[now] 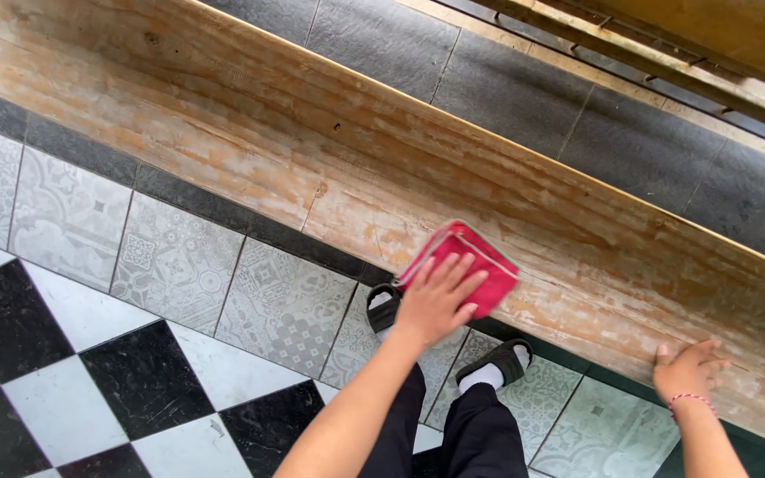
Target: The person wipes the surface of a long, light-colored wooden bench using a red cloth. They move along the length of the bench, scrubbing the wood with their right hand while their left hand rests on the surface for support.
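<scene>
left hand [436, 299]: lying flat, fingers spread, pressing red cloth [465, 263], not gripping
red cloth: sitting under fingertips, at 1 o'clock of palm, on wooden bench [312, 150]
right hand [689, 369]: open, resting on bench edge

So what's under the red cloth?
The red cloth lies flat on the worn wooden bench, pressed down by the left hand. Bare plank shows all around it. The patch right beneath the cloth is covered, so it cannot be seen.
</scene>
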